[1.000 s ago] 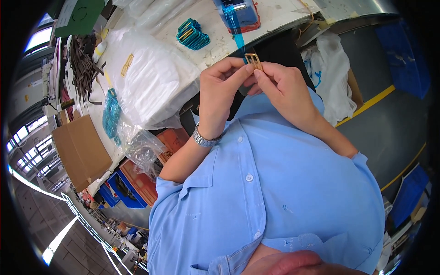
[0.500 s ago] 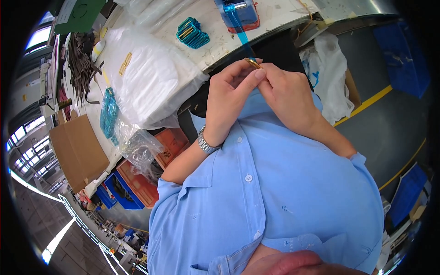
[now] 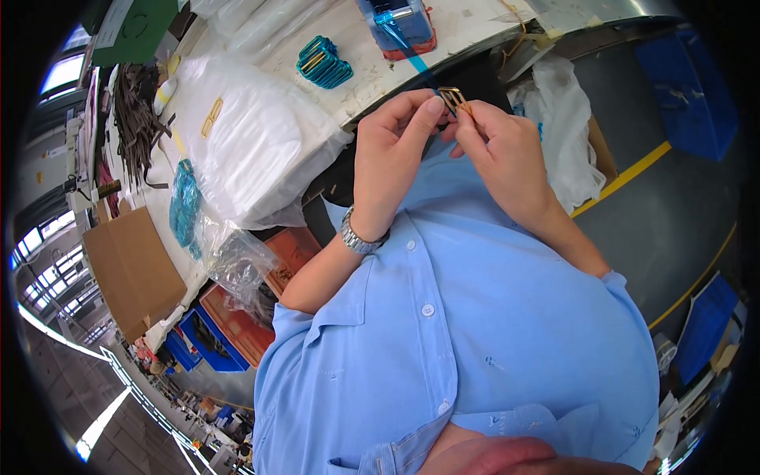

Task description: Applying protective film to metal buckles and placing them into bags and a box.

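Near the table [image 3: 369,77], the right hand [image 3: 508,157] pinches a glossy gold slotted buckle [image 3: 454,97]; left hand [image 3: 388,154] curled, hold unclear.

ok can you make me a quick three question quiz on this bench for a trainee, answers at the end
1. What colour is the buckle in the right hand?
2. True or false: the watch is on the left wrist.
3. The blue strip leads from the hands back to: a) the bottle, b) the tape dispenser, c) the cardboard.

Key: 1. Gold. 2. True. 3. b.
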Tool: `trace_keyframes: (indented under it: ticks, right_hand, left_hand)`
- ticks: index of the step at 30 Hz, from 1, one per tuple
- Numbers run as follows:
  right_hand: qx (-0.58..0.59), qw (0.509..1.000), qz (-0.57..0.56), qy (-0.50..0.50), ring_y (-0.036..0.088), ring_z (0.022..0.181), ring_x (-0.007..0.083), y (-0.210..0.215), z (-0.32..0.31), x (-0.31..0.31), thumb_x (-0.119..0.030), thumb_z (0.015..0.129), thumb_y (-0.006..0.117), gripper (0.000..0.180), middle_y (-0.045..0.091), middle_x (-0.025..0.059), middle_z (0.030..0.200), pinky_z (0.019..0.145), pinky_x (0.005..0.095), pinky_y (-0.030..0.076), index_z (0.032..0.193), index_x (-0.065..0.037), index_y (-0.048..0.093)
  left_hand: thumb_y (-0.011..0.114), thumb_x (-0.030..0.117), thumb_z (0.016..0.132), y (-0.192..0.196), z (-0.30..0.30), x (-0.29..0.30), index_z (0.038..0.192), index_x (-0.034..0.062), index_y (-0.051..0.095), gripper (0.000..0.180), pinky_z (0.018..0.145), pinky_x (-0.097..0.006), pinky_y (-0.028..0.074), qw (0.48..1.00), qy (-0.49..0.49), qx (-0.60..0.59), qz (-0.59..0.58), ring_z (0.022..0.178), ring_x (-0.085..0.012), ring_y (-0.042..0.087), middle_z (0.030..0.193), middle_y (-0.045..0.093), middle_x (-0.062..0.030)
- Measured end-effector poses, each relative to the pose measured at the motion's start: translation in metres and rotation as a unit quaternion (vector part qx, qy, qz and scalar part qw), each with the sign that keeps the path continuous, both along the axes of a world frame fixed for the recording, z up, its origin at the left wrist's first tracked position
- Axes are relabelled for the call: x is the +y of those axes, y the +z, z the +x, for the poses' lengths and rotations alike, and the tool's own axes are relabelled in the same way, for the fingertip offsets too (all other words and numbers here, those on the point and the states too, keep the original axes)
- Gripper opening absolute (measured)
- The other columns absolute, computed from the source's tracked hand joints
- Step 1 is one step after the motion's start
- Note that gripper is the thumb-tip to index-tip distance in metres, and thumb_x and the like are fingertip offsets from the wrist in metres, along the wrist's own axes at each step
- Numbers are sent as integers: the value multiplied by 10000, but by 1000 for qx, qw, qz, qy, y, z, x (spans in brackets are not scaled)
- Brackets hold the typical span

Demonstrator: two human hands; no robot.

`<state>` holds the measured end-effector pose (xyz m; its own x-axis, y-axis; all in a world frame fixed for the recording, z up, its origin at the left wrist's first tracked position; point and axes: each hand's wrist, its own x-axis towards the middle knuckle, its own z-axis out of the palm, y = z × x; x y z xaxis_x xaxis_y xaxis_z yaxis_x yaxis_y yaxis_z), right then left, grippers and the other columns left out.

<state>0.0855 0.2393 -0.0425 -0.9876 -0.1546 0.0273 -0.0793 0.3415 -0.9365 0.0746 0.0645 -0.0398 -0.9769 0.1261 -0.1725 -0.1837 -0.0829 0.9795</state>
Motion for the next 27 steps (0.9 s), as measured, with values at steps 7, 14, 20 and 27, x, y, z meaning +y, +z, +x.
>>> trace_keyframes:
  ticks: [7,14,20,27]
  right_hand:
    - [-56,993,-105,-25,781,694,228,0,-1,-2,-138,1070,602,231,784,151,826,615,319,591,955,41,689]
    - [95,987,125,-21,712,604,323,-10,-4,-7,-187,1032,650,240,695,146,669,556,419,560,855,-26,652]
    - [166,961,222,-11,708,582,320,-8,-3,-11,-233,1020,675,241,682,134,637,537,426,550,896,-26,670]
    - [190,948,255,18,723,603,291,-1,-2,-15,-232,1007,691,225,711,118,676,543,393,551,973,-10,704]
  left_hand:
    - [681,181,1081,-3,1,0,1159,-56,742,257,823,-235,565,1000,-1,-8,-25,905,-84,702,992,776,-50]
    - [732,170,1043,1,1,4,1151,-54,746,250,793,-239,579,999,1,16,-32,865,-93,717,993,783,-62]
    - [726,176,1052,4,2,4,1157,-55,759,256,834,-219,537,996,-8,23,-91,920,-62,665,1018,768,-36]
    - [681,251,1082,8,3,3,1123,-44,776,313,754,-204,495,991,-17,17,-129,854,-37,616,938,749,-5]
